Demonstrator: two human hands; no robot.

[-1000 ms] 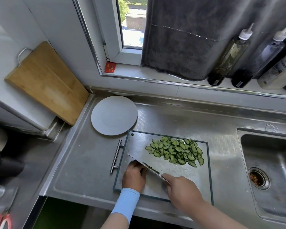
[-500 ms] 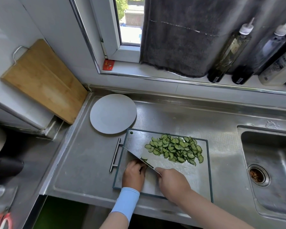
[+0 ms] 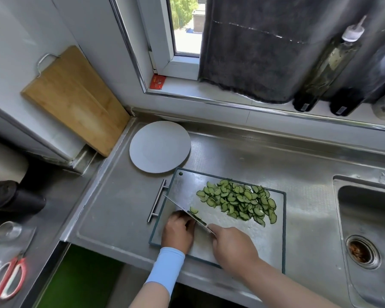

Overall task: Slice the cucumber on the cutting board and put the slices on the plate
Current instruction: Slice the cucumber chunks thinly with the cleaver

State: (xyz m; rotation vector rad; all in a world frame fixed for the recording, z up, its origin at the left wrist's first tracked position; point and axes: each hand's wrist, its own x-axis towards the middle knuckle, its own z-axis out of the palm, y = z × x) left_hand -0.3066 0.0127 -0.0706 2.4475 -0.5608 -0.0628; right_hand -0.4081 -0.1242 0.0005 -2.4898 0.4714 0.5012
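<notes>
Okay, we see thin half-moon cucumber slices [image 3: 238,202] heaped on cutting board [image 3: 233,232]; right hand [image 3: 232,247] grips knife [image 3: 177,205], left hand [image 3: 178,232] curled, hold unclear.

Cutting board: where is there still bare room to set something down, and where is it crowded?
Bare: the near-right corner of the cutting board, between the slice pile and the right hand; the plate; the counter between board and sink. Crowded: near-left, where left hand, knife and right hand meet.

Light-blue sleeve [image 3: 165,272], left forearm.
</notes>
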